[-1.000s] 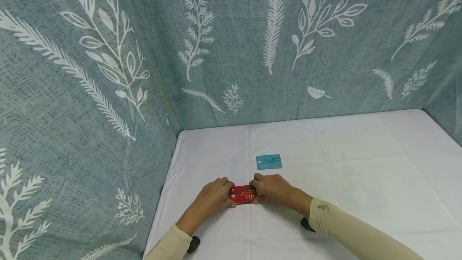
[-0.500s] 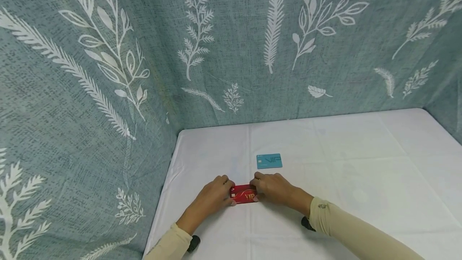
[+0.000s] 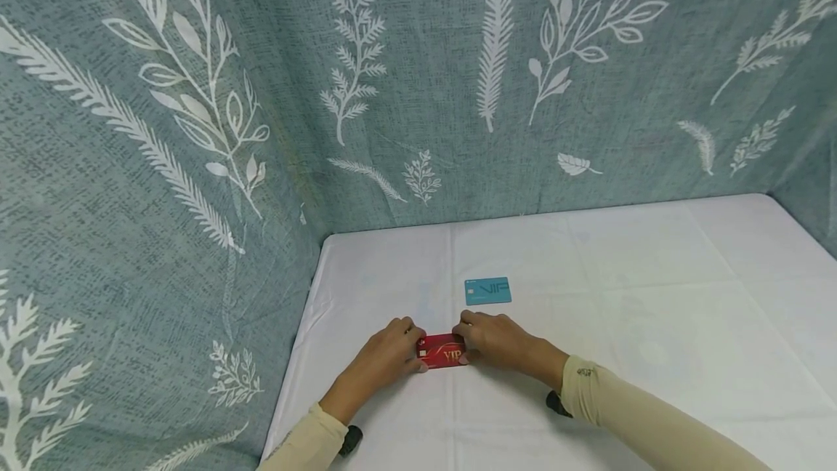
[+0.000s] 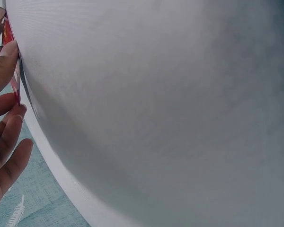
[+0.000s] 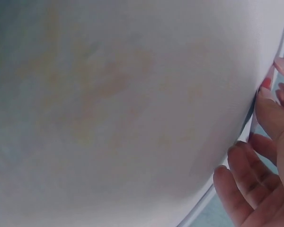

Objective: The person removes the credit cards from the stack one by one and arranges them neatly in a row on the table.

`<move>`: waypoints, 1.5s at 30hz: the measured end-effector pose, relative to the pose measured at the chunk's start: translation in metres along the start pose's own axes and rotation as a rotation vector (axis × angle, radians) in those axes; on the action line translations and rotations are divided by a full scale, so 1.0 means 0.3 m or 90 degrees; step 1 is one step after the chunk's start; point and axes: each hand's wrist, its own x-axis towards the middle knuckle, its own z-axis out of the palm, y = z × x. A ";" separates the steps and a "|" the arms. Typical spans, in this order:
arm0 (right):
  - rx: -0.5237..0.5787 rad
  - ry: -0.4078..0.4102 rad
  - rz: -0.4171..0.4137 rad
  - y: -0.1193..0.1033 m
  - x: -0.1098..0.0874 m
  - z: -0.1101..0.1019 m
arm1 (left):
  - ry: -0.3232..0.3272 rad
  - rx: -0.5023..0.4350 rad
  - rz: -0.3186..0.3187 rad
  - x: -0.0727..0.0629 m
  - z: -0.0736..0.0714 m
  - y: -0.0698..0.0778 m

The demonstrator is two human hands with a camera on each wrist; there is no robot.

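Observation:
Both hands hold a red VIP card (image 3: 439, 352) between them, low in the middle of the head view. The left hand (image 3: 386, 353) pinches its left end between thumb and fingers. At its right end, the right hand (image 3: 498, 344) pinches the card the same way and covers that edge. In the left wrist view the red card (image 4: 16, 85) appears nearly edge-on under the left thumb. Only a sliver of red shows beside the right thumb in the right wrist view. A blue VIP card (image 3: 487, 291) lies flat just beyond the right hand.
A white cloth covers the table (image 3: 628, 296). Teal curtains (image 3: 418, 78) with white leaf prints hang along its back and left edges. Dark wrist devices (image 3: 351, 441) sit under the beige sleeves (image 3: 654, 413).

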 end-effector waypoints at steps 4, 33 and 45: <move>-0.004 0.001 -0.003 0.004 -0.001 0.001 | 0.007 -0.009 0.009 -0.001 -0.007 0.002; -0.011 -0.017 -0.013 0.010 0.000 0.003 | -0.025 -0.004 -0.006 0.002 -0.011 0.012; -0.013 -0.017 -0.015 0.006 -0.002 0.000 | -0.024 0.004 0.005 -0.004 -0.006 0.013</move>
